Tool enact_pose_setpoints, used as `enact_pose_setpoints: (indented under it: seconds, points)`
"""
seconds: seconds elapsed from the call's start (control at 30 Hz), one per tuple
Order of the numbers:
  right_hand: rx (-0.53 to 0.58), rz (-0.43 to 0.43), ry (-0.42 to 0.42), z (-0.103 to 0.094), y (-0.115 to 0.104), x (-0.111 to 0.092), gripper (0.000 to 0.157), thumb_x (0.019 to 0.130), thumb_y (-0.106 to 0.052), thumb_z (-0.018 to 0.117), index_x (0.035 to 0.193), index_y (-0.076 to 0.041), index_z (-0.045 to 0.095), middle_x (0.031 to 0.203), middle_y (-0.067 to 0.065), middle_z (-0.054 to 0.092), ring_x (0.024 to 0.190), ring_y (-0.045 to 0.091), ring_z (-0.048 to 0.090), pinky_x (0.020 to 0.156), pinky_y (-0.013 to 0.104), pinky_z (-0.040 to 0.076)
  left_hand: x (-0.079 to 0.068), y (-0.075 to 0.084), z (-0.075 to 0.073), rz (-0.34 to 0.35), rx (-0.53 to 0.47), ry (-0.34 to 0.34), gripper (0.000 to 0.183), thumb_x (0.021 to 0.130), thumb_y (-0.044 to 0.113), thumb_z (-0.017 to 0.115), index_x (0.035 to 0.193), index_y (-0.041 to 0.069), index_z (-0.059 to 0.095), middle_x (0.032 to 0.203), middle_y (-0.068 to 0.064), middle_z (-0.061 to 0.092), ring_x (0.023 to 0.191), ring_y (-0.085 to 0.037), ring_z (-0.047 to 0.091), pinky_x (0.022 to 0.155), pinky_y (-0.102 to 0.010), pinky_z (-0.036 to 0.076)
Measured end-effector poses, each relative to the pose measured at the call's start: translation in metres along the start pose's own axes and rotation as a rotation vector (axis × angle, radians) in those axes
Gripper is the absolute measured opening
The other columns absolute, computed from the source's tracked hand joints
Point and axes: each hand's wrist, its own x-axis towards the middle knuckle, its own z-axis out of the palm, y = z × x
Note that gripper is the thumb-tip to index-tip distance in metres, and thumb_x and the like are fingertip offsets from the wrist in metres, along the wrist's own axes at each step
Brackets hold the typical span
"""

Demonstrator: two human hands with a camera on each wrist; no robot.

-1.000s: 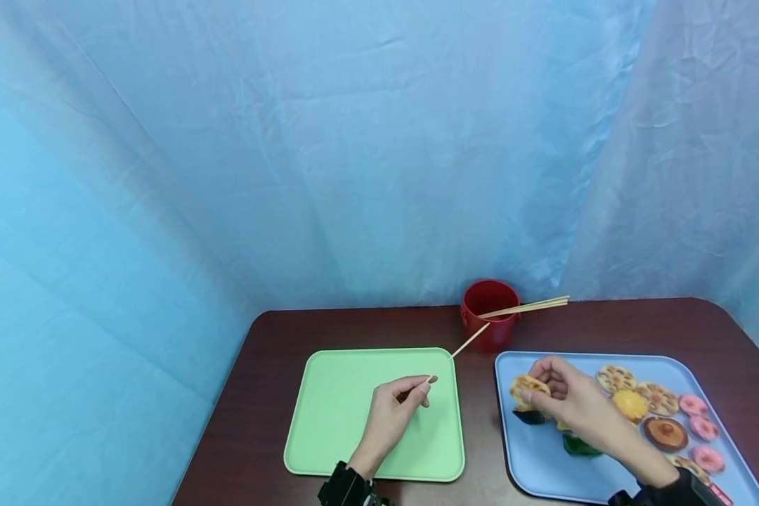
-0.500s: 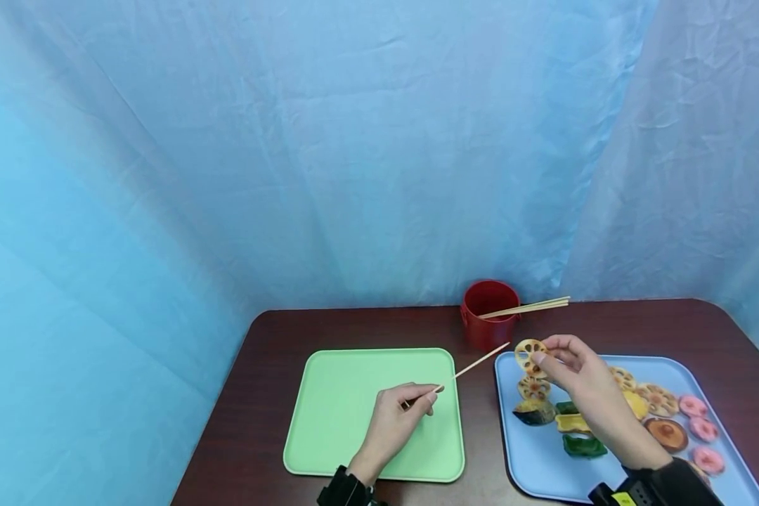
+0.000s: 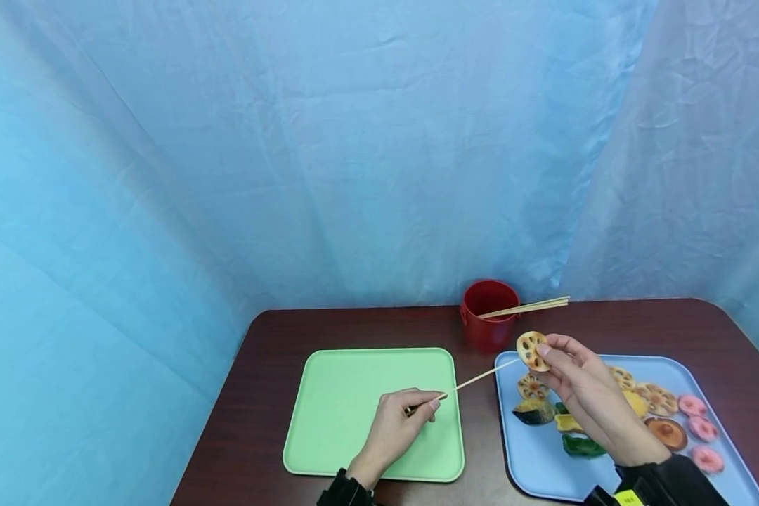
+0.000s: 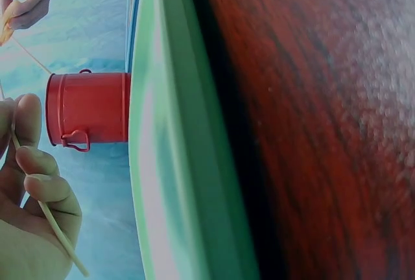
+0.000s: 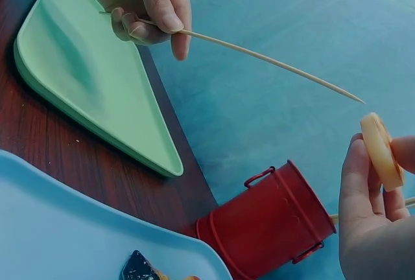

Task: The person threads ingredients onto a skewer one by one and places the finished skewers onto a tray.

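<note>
Over the green tray (image 3: 348, 414), my left hand (image 3: 397, 425) pinches a thin wooden skewer (image 3: 481, 377) between thumb and fingers. The skewer's bare pointed end slants up to the right. My right hand (image 3: 591, 400) holds a lotus root slice (image 3: 532, 351) by its edge, raised above the blue tray's far left corner. In the right wrist view the skewer tip and the lotus root slice (image 5: 381, 152) are close but apart. The left wrist view shows the left fingers (image 4: 48, 189) curled along the skewer's lower part.
The blue tray (image 3: 537, 474) holds another lotus root slice (image 3: 533, 386), a dark-rimmed pumpkin-like slice (image 3: 535, 412), green pieces (image 3: 583, 446), a mushroom-like brown cap (image 3: 666, 433) and several pink rings (image 3: 708, 459). Behind stands a red bucket (image 3: 490, 330) with skewers (image 3: 531, 307) leaning out.
My right hand has lifted the lotus root slice from the blue tray, up and away. The skewer in my left hand has swung down and rightward, its tip nearing the slice.
</note>
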Motion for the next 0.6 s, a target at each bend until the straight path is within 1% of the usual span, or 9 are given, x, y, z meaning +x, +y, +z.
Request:
enact_pose_setpoints:
  seconds: [0.2, 0.43, 0.53, 0.6]
  points:
    - [0.022, 0.018, 0.005, 0.0009, 0.0002, 0.0005, 0.024, 0.097, -0.02, 0.057, 0.116, -0.009, 0.046, 0.107, -0.002, 0.059, 0.094, 0.01, 0.061, 0.083, 0.026, 0.052, 0.0001, 0.0, 0.0008, -0.003, -0.003, -0.007, 0.021, 0.093, 0.026, 0.062, 0.102, 0.016, 0.078, 0.067, 0.014, 0.062, 0.057, 0.001, 0.046, 0.053, -0.017, 0.039]
    - [0.044, 0.014, -0.028, 0.0003, -0.0002, 0.0, 0.019, 0.098, -0.017, 0.055, 0.114, -0.01, 0.048, 0.105, -0.001, 0.06, 0.094, 0.011, 0.062, 0.083, 0.026, 0.052, -0.0011, 0.0, 0.0017, -0.027, -0.02, -0.01, 0.019, 0.092, 0.024, 0.063, 0.101, 0.016, 0.078, 0.068, 0.014, 0.062, 0.057, 0.0, 0.047, 0.053, -0.017, 0.039]
    - [0.032, 0.006, -0.042, 0.0002, -0.0005, -0.001, 0.019, 0.099, -0.017, 0.054, 0.115, -0.009, 0.047, 0.105, -0.001, 0.06, 0.093, 0.011, 0.062, 0.083, 0.026, 0.052, -0.0016, -0.0001, 0.0024, -0.036, -0.025, -0.016, 0.02, 0.092, 0.025, 0.063, 0.101, 0.016, 0.079, 0.068, 0.015, 0.063, 0.058, 0.0, 0.048, 0.054, -0.017, 0.039]
    - [-0.005, -0.01, -0.037, 0.0011, -0.0003, -0.002, 0.021, 0.099, -0.017, 0.054, 0.116, -0.008, 0.045, 0.103, -0.001, 0.059, 0.092, 0.011, 0.062, 0.081, 0.025, 0.052, -0.0019, -0.0002, 0.0032, -0.041, -0.029, -0.018, 0.02, 0.092, 0.025, 0.063, 0.101, 0.015, 0.079, 0.068, 0.015, 0.063, 0.059, 0.0, 0.049, 0.054, -0.017, 0.04]
